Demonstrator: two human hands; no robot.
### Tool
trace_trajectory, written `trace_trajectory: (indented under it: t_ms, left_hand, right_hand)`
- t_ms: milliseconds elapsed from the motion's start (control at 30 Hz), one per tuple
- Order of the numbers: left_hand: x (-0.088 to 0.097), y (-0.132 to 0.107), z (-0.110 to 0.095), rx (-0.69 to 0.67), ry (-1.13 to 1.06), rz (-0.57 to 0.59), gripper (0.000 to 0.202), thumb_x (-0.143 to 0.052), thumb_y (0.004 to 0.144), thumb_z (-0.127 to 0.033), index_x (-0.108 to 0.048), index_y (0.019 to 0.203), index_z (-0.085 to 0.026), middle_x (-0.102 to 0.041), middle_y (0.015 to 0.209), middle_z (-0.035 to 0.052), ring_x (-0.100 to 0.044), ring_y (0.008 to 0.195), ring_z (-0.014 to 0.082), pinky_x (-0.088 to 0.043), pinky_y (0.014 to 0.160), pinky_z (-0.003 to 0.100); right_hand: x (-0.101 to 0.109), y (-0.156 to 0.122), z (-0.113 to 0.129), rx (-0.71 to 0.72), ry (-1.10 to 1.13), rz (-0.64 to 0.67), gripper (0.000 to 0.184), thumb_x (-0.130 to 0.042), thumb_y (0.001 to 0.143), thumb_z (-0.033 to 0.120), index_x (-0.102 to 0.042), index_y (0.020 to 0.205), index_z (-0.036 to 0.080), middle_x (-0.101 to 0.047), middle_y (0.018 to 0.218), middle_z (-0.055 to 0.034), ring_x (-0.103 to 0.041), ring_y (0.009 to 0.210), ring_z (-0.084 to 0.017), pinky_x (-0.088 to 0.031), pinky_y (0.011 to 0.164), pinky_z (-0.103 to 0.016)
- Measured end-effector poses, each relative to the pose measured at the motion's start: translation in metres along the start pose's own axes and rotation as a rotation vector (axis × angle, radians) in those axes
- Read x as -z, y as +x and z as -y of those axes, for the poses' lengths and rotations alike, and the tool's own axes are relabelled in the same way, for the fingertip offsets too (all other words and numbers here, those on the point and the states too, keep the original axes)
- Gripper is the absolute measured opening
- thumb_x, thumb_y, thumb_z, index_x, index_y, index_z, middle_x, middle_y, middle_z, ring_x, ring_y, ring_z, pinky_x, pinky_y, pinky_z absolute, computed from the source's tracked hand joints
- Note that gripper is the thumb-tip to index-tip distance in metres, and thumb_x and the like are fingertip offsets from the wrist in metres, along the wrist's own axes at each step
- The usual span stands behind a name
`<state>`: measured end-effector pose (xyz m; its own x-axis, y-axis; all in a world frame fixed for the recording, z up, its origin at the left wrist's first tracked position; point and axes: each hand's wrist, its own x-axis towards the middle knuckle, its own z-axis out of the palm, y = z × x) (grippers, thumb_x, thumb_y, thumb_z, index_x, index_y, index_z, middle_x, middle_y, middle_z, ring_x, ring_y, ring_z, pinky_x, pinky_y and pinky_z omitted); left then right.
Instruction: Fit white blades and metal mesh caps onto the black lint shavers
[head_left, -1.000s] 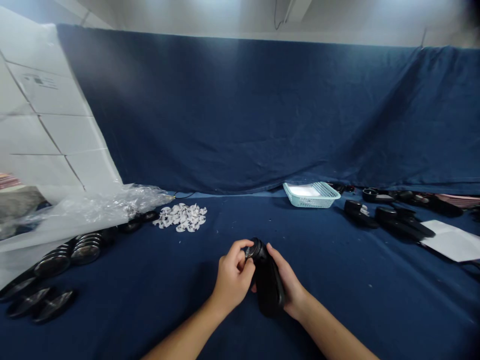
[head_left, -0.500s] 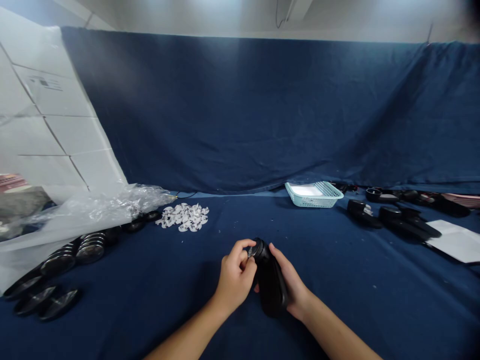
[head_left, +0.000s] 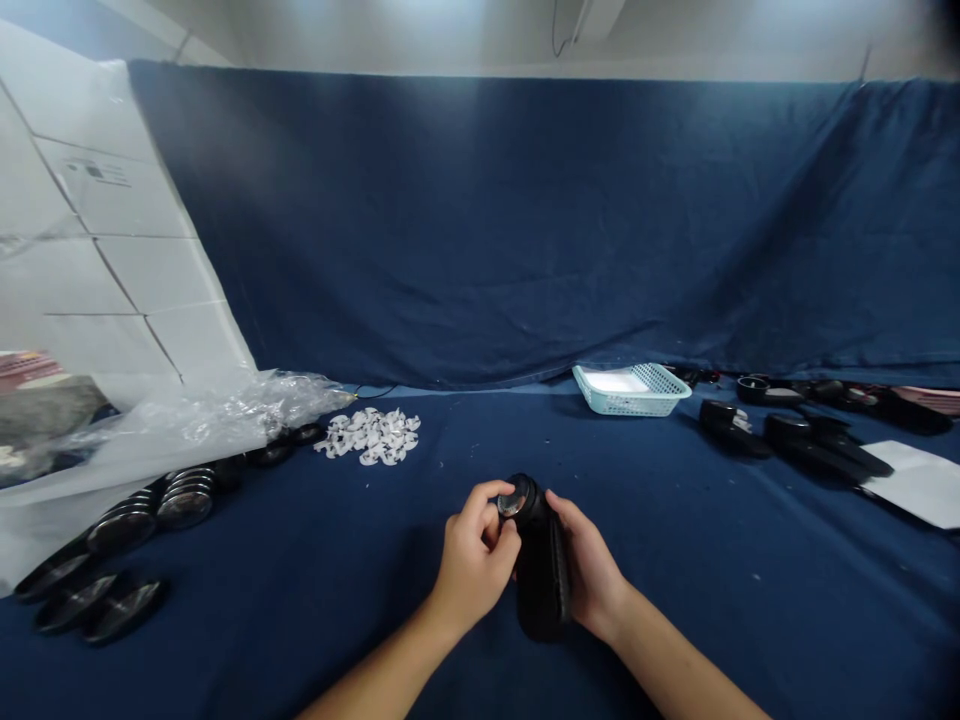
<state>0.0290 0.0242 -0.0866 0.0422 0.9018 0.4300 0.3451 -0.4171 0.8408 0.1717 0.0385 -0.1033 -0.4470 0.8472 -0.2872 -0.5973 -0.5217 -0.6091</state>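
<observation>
While left hand (head_left: 472, 565) pinches and right hand (head_left: 591, 572) clasps the black device (head_left: 540, 590), the basket (head_left: 630, 405) holds something white (head_left: 611, 382).

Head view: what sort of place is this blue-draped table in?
Probably a small assembly bench in a workshop: rows of identical black discs, a pile of small white parts, and more black handheld devices like the black device the left hand and right hand hold.

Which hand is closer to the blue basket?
Right. The right hand is in front of the basket, slightly left; the left hand is farther left, beyond the black device.
</observation>
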Motion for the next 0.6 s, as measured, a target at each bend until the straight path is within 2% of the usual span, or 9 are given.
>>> trace_trajectory:
  t_ms: [100,233,600]
  left_hand:
    - [0.0001,0.0002,0.0013,-0.049,0.04,-0.011,0.026,-0.051,0.082,-0.018,-0.056,0.108,-0.018,-0.035,0.05,-0.0101,-0.04,0.045,0.0089,-0.034,0.052,0.02]
    - [0.0001,0.0005,0.0014,-0.062,0.054,-0.008,0.026,-0.052,0.082,-0.017,-0.056,0.107,-0.018,-0.033,0.051,-0.0103,-0.036,0.045,0.0082,-0.031,0.051,0.02]
    - [0.0004,-0.0007,0.0054,-0.075,0.08,0.014,0.028,-0.05,0.082,-0.014,-0.054,0.109,-0.018,-0.032,0.052,-0.0105,-0.037,0.045,0.0084,-0.032,0.051,0.02]
  right_hand:
    - [-0.003,-0.002,0.0013,0.063,0.058,0.018,0.029,-0.057,0.085,0.041,-0.066,0.094,0.016,-0.072,0.081,-0.0044,-0.065,0.07,-0.018,-0.049,0.07,-0.028]
    - [-0.0055,-0.0034,0.0017,0.058,0.101,0.007,0.022,-0.058,0.085,0.037,-0.065,0.092,0.018,-0.072,0.082,-0.0026,-0.065,0.075,-0.019,-0.047,0.074,-0.029]
    - [-0.0061,-0.0025,0.0012,0.042,0.082,0.007,0.03,-0.058,0.083,0.042,-0.069,0.091,0.015,-0.072,0.079,-0.0046,-0.065,0.076,-0.02,-0.046,0.077,-0.03]
